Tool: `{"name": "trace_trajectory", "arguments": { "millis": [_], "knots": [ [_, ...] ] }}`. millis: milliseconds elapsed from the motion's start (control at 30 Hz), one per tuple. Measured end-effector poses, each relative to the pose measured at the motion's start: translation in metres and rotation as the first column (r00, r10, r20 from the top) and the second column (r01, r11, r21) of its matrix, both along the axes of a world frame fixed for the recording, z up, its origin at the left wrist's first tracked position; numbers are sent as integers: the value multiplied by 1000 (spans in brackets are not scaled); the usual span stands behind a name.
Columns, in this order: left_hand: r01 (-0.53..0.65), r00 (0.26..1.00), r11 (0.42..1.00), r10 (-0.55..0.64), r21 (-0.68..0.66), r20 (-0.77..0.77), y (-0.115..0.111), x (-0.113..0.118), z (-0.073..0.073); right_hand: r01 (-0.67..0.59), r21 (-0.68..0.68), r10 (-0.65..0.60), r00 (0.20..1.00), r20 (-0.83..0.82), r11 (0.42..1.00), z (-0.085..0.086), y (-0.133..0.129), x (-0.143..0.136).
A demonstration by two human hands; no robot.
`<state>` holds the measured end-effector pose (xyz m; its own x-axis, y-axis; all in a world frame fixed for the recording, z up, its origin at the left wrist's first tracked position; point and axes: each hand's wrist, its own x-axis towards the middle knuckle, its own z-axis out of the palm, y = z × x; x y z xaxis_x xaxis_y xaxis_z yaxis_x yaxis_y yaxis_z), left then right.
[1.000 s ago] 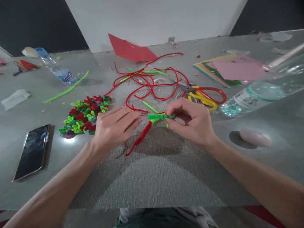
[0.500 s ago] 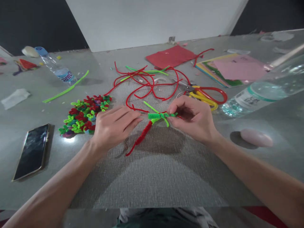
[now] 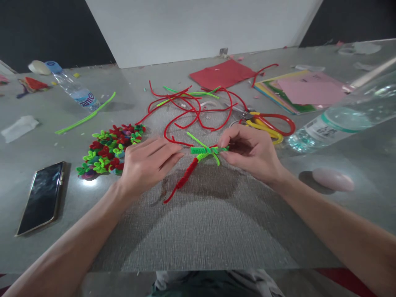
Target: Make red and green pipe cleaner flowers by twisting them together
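Between my hands is a bright green pipe cleaner [image 3: 198, 150] coiled tightly at its left part and twisted at its right. My right hand [image 3: 247, 152] pinches its right end between thumb and forefinger. Just left of the coil, my left hand [image 3: 151, 161] has its fingers pressed together; a thin stick seems to run from the fingertips into the coil, too fine to make out clearly. Light green ends cross beneath the coil, and a red wrapped pipe cleaner [image 3: 185, 175] slants down to the left from them, its thin tip near the table surface.
Loose red pipe cleaners [image 3: 198, 110] and scissors [image 3: 270, 123] lie beyond my hands. Left are small pipe-cleaner flowers [image 3: 105, 152], a phone [image 3: 41, 198] and a small bottle [image 3: 76, 90]. Right are a large bottle [image 3: 337, 123], papers [image 3: 309, 90] and a pinkish oval object [image 3: 333, 179].
The green coil has shifted slightly left, nearer my left fingertips. Both hands keep nearly the same place.
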<state>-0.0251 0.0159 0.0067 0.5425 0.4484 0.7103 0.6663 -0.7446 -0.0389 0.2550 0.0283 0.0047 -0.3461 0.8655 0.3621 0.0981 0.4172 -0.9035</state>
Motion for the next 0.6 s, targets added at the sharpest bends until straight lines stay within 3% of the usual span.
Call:
{"name": "trace_trajectory", "arguments": {
  "millis": [300, 433, 600],
  "knots": [
    [21, 997, 1000, -20, -19, 76, 2, 0, -4, -183, -120, 130, 926, -355, 976, -13, 10, -2],
    [18, 994, 999, -15, -31, 107, 1, 1, -5, -222, -180, 134, 906, -401, 958, -14, 10, -4],
    [8, 994, 999, -3, -42, 113, 1, 3, -4, -197, -90, 153, 922, -356, 976, -15, 10, -2]
  ]
}}
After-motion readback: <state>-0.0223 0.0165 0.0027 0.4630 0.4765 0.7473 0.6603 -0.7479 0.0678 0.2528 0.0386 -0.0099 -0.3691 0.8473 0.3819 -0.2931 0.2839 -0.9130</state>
